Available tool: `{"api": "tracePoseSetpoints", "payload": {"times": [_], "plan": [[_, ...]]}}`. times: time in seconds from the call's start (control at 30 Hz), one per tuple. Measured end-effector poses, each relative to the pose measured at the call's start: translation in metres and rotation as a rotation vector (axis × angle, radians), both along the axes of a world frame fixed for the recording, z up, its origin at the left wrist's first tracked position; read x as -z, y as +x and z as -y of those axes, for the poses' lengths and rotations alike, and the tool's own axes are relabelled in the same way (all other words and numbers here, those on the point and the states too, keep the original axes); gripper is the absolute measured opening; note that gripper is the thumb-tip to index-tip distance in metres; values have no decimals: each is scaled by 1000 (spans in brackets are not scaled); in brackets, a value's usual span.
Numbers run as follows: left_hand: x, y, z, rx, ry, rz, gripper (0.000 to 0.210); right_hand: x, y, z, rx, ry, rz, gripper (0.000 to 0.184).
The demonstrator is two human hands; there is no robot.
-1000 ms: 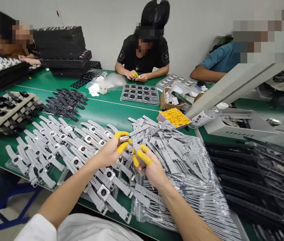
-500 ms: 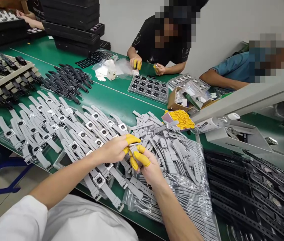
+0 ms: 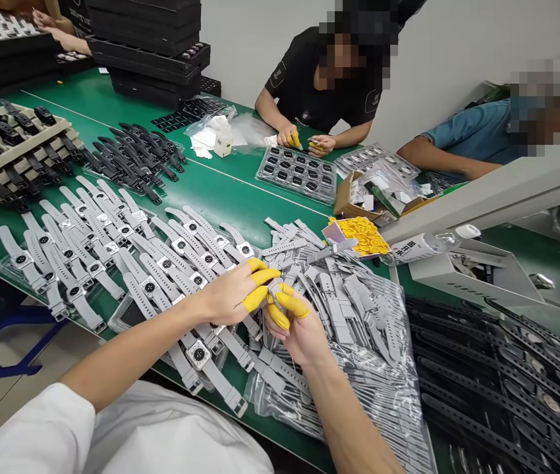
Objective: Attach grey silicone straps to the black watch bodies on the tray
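Yellow finger cots cover several fingertips on both my hands. My left hand (image 3: 233, 293) is closed, pinching one end of a grey watch strap (image 3: 274, 288). From the other side my right hand (image 3: 302, 322) wraps its fingers round the same strap; whether a watch case is on it is hidden. Below and left of my hands lie rows of grey-strapped watches (image 3: 199, 354), their round black sensors facing up. Just right of my hands is a heap of loose grey straps (image 3: 334, 293), partly on a clear plastic bag of straps (image 3: 373, 388).
A box of yellow finger cots (image 3: 359, 236) and a plastic bottle (image 3: 421, 245) stand behind the heap. Black straps (image 3: 497, 368) cover the right side. Across the green table (image 3: 221, 191), a co-worker (image 3: 304, 85) handles parts beside a tray of black watch cases (image 3: 297, 176).
My hands have shifted slightly right, and the fingers have changed their hold on the grey strap. The co-worker's hands opposite have come closer together.
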State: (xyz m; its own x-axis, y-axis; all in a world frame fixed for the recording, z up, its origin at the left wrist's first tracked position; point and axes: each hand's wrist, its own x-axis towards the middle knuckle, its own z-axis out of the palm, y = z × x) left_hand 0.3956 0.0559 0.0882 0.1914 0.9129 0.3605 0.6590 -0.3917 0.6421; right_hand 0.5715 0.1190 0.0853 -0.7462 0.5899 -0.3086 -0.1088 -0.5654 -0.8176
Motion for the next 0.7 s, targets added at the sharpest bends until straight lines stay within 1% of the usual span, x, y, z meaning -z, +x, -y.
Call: {"api": "tracePoseSetpoints", "payload": {"times": [0.17,0.27,0.37,0.43,0.47,0.53,0.57,0.63,0.7], "plan": [[1,-1,-2,-19,-14,-152,31,3,1,-1,-24,-4,60,30],[2,-3,-2,7,-29,-118,32,3,1,-2,-42,-1,65,30],[3,-7,0,17,-61,47,37,1,1,-2,-31,29,36,29],[4,-8,0,-32,-104,183,41,0,1,-2,-4,66,28,31],[4,-8,0,-69,-111,247,39,0,1,-2,6,82,34,33],[5,-5,-1,-129,-94,381,27,0,2,-2,-4,100,61,38],[5,-4,-2,-143,-86,464,25,1,2,-2,-33,96,83,41],[4,-2,-4,-145,-124,675,32,2,4,-3,-127,73,130,44],[3,-5,-7,-194,-185,915,40,3,6,-4,-232,52,173,47]]}}
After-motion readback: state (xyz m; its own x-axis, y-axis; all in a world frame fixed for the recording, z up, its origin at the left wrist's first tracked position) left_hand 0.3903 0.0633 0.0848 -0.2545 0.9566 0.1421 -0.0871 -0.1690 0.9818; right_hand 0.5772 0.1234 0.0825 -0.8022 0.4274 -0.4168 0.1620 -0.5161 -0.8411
